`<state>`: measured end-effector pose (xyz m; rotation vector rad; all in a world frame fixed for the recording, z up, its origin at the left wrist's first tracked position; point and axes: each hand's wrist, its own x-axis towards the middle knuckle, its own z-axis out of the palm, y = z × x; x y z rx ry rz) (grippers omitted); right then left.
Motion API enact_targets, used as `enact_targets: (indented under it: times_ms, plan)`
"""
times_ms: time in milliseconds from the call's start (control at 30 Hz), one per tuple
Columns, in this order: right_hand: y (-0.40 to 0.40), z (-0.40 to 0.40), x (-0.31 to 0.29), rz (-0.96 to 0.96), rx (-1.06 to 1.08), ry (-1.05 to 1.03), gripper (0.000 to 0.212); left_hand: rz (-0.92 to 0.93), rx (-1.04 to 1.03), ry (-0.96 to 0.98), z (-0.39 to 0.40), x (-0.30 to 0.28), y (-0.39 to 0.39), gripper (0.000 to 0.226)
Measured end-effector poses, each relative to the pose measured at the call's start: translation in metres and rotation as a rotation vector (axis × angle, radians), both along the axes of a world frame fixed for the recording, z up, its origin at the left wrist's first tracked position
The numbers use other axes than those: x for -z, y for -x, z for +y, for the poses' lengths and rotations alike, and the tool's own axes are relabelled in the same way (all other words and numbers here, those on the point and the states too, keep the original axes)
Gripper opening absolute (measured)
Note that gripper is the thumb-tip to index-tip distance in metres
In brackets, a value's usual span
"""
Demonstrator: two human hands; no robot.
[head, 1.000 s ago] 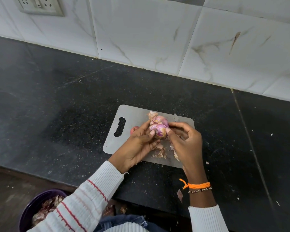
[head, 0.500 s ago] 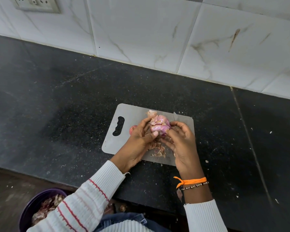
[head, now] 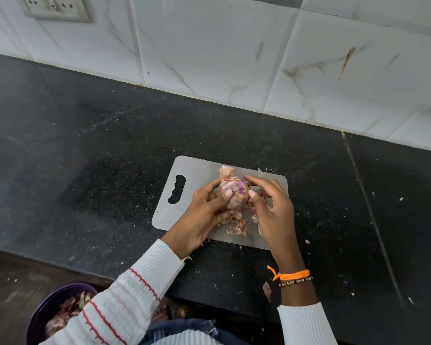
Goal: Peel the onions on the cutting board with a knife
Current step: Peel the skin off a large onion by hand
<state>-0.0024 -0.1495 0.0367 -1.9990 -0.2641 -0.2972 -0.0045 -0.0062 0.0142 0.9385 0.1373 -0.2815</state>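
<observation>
A partly peeled onion (head: 234, 192), pink and purple with papery skin at its top, is lifted just above the grey cutting board (head: 197, 170). My left hand (head: 204, 215) grips it from the left, thumb pressed on its front. My right hand (head: 271, 207) holds it from the right, with fingers curled over the top and thumb against its side. A thin grey knife tip (head: 260, 171) pokes out beyond my right fingers; the rest of the knife is hidden. A reddish bit of a second onion (head: 195, 192) peeks out behind my left hand.
Loose onion skins (head: 237, 226) lie on the board's near part. A purple bowl (head: 47, 305) of peels sits below the black counter's front edge at lower left. A skin scrap (head: 266, 290) lies on the counter near my right wrist. The tiled wall runs behind.
The onion has been turned in my hands. My right fingers moved from its lower right side to over its top, and my left thumb slid across its front.
</observation>
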Motion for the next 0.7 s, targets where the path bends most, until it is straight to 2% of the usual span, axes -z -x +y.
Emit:
enact_targets:
  times_ms: [267,467,533,700]
  plan:
    - [0.0,-0.007,-0.002,-0.086,-0.013,0.096,0.017,-0.131,0.048,-0.134,0.007,-0.004,0.003,0.051]
    - [-0.001,-0.016,0.002,-0.107,-0.126,0.161,0.012,-0.078,0.057,-0.128,0.007,-0.003,0.006,0.052]
    - [0.001,-0.018,0.004,-0.089,-0.103,0.118,0.013,-0.064,0.051,-0.091,0.007,-0.004,0.006,0.05]
    - [0.007,-0.004,0.008,-0.006,0.121,-0.099,0.019,-0.075,0.037,-0.054,0.005,-0.004,0.005,0.051]
